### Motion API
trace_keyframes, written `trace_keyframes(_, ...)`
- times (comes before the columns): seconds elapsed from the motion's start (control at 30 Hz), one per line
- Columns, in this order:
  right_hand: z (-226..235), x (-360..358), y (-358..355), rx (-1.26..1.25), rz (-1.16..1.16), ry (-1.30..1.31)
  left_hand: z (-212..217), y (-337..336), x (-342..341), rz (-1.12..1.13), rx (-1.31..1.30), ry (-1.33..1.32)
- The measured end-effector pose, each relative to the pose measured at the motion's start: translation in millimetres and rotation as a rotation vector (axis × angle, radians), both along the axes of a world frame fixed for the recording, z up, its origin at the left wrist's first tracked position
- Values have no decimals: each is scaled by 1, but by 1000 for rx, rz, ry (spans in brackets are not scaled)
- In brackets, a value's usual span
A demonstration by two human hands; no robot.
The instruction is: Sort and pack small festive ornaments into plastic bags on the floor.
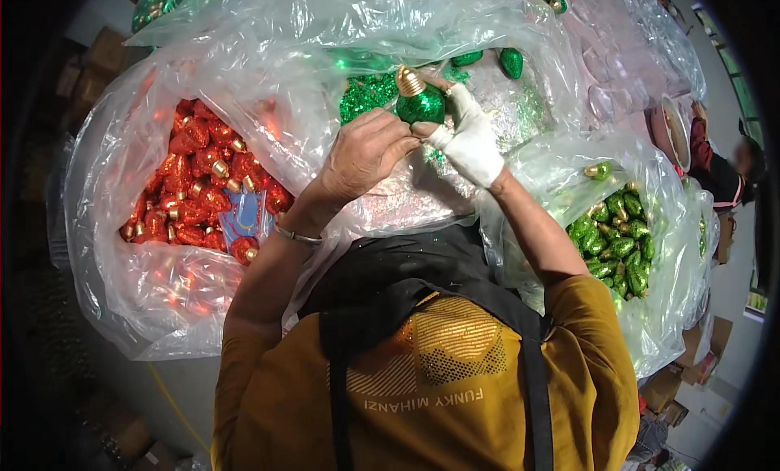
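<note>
A green glittery bulb-shaped ornament [420, 104] with a gold screw cap is held up in front of me by both hands. My left hand [363, 152], bare with a thin bracelet at the wrist, pinches its lower left side. My right hand [469, 138], in a white glove, grips it from the right and from below. Beneath the hands lies a clear plastic sheet dusted with green glitter [366, 95].
A large clear bag of red ornaments with gold caps [203, 191] sits at my left. A bag of green ornaments [617, 235] sits at my right. More green ornaments [510, 61] lie farther back. Another person [719, 166] is at the far right. Cardboard boxes [699, 349] stand low right.
</note>
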State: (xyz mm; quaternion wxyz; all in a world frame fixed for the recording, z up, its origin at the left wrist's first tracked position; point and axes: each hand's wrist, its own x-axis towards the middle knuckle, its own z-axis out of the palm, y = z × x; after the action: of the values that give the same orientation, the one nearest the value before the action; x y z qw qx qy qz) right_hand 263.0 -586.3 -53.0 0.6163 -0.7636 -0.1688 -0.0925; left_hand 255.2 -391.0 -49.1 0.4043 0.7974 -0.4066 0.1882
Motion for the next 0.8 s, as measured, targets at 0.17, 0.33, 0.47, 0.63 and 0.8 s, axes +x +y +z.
trace_keyframes(0.17,14,2,-19,-268,-55,-2,10,13,-15,69,97,-249)
trace_keyframes(0.33,42,-31,-72,-424,-328,230,2,23,-52,155,146,-75)
trace_keyframes(0.47,-12,-35,-246,-1492,-283,677,-14,19,-52,173,370,-70)
trace_keyframes(0.63,-81,-43,-316,-1649,-741,559,-24,38,-56,203,485,90)
trace_keyframes(0.8,-30,-33,-286,-1405,-605,618,-7,59,-71,132,480,157)
